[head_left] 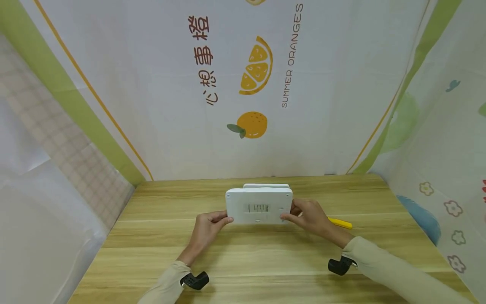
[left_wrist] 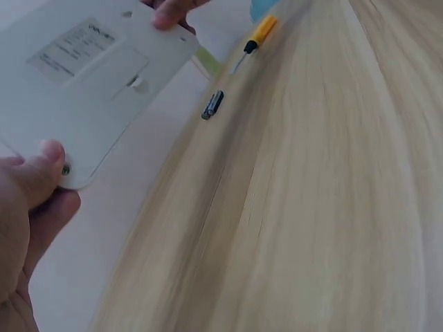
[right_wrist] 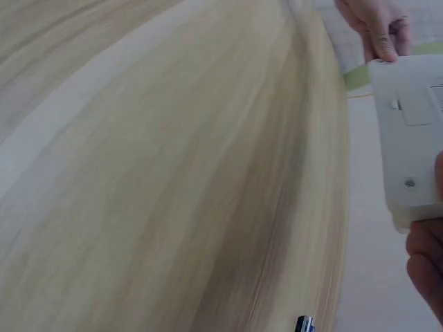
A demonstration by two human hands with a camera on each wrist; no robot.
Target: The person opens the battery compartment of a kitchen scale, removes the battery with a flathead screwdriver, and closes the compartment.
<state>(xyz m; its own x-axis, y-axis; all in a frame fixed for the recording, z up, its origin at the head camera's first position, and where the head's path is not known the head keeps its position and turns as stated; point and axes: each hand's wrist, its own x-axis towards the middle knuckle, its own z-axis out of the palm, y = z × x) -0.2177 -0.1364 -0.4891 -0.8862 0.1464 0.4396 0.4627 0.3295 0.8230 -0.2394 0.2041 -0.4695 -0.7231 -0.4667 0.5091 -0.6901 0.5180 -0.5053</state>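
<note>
Upright above the table, a white flat plastic device (head_left: 259,206) shows its back, which bears a printed label, a small battery cover and corner screws. A narrower white part stands up behind its top edge in the head view. My left hand (head_left: 209,230) pinches the lower left corner, thumb on the back face. At the right edge my right hand (head_left: 309,215) grips it, thumb on the back and fingers behind. The device's front faces away and is hidden. In the left wrist view, a small dark battery (left_wrist: 212,105) lies on the table near the device.
A screwdriver (left_wrist: 261,33) with a yellow handle and thin shaft lies beyond the battery, partly behind my right hand in the head view. The wood-grain table (head_left: 262,261) ends at a white printed curtain (head_left: 322,105) at the back, with fabric hanging on both sides.
</note>
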